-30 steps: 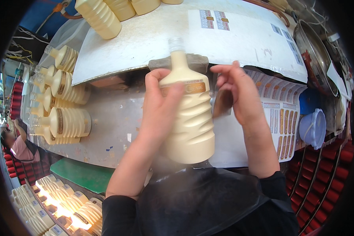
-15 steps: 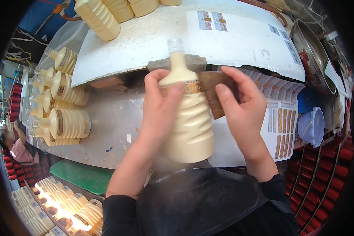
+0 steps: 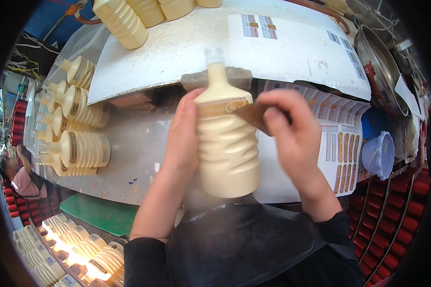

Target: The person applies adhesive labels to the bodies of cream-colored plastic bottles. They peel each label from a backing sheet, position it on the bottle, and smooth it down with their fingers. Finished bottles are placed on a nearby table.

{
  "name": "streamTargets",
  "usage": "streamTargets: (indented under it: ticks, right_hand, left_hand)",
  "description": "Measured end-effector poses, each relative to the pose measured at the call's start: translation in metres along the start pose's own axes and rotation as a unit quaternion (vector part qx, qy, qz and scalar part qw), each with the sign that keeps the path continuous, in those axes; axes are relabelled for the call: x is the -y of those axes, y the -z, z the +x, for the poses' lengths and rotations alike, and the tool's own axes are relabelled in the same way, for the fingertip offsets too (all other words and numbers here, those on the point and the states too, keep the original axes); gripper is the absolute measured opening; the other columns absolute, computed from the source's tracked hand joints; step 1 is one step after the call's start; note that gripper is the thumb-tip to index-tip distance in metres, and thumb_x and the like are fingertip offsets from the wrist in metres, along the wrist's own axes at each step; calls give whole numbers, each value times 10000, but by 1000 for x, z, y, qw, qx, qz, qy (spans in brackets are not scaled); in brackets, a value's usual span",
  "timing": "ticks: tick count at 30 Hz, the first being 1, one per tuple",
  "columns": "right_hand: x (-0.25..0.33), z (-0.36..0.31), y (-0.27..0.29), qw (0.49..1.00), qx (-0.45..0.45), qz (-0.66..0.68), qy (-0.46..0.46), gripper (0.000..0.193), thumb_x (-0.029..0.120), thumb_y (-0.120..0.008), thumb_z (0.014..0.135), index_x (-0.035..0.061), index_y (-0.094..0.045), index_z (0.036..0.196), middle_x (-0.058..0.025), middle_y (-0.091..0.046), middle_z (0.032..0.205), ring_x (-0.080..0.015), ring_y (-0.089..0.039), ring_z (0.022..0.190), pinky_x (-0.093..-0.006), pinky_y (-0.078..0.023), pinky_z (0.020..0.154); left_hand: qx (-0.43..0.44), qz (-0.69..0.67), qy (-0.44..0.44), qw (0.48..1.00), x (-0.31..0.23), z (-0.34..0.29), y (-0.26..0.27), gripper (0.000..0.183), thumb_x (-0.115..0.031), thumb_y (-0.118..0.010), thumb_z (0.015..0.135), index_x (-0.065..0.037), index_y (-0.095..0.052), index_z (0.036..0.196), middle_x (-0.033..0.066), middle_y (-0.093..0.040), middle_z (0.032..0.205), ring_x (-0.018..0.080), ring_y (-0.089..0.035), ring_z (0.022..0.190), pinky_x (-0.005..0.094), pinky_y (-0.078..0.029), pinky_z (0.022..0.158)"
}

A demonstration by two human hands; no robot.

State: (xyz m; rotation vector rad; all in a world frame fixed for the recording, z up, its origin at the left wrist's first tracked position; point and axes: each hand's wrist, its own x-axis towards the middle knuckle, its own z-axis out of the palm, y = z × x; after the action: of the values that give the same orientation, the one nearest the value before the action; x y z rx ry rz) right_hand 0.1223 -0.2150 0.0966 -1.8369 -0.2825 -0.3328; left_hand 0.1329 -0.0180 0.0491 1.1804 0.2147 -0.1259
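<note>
A cream-coloured bottle [image 3: 229,165] with wavy ridges and a clear threaded neck lies in front of me, neck pointing away. My left hand [image 3: 181,131] holds its left side, thumb along the edge and the other fingers mostly hidden. Round the shoulder runs a gold band label [image 3: 213,109]. In my right hand [image 3: 294,126], pinched between thumb and fingers, is a flat brown scraper-like piece [image 3: 255,115]. One corner of it meets the right part of the label. Motion blurs the right fingers. The bottle's neck rests against a grey-brown block [image 3: 239,76].
Several similar labelled bottles [image 3: 84,149] are stacked on the left. More bottles [image 3: 124,24] stand at the far edge. Label sheets [image 3: 347,158] lie on the right beside a pale blue bucket [image 3: 379,154]. At lower left, brightly lit bottles [image 3: 76,241] stand in rows; a person [image 3: 26,179] is beyond.
My right hand has swung the brown piece leftward and tilted it onto the label. My left thumb has drawn back from the label to the bottle's left edge.
</note>
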Motion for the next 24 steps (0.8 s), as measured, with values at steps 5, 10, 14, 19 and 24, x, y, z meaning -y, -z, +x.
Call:
streamTargets:
  ticks: [5,10,14,19,24]
  right_hand:
    - [-31,19,-6,968,95,91,-212,381,310,-609,1076,-9,-681,1270,4,-634,919,-66,-549,852,-206,-459,802]
    - [-47,13,-25,942,104,197,-252,433,309,-660,1049,-29,-662,1319,-82,-725,1186,-123,-655,1084,-275,-524,953]
    - [-45,10,-29,938,79,214,-259,420,298,-671,1034,-28,-674,1299,-80,-729,1168,-122,-655,1061,-275,-521,944]
    - [-42,10,-29,944,80,193,-257,437,306,-661,1047,-30,-656,1327,-84,-719,1189,-122,-650,1071,-271,-521,947]
    - [-43,8,-30,937,78,215,-264,445,321,-656,1050,-24,-654,1332,-81,-719,1190,-120,-651,1063,-272,-518,943]
  left_hand:
    - [21,124,-69,990,-7,-5,-1,421,-352,-427,1141,-39,-517,1408,91,-657,1247,147,-638,1116,323,-538,964]
    - [4,165,-72,984,-12,-1,1,384,-320,-617,1058,-26,-591,1302,68,-672,1170,127,-613,1053,294,-501,953]
    - [24,77,-77,994,-8,0,1,337,-278,-575,1089,-29,-589,1315,63,-687,1165,107,-642,1038,274,-533,917]
    - [26,15,-48,998,-5,-3,1,330,-278,-570,1077,-37,-598,1302,63,-674,1183,99,-619,1050,283,-512,941]
    - [-17,-11,-7,1000,-7,3,3,335,-285,-501,1099,-46,-577,1322,67,-659,1195,106,-611,1062,290,-503,963]
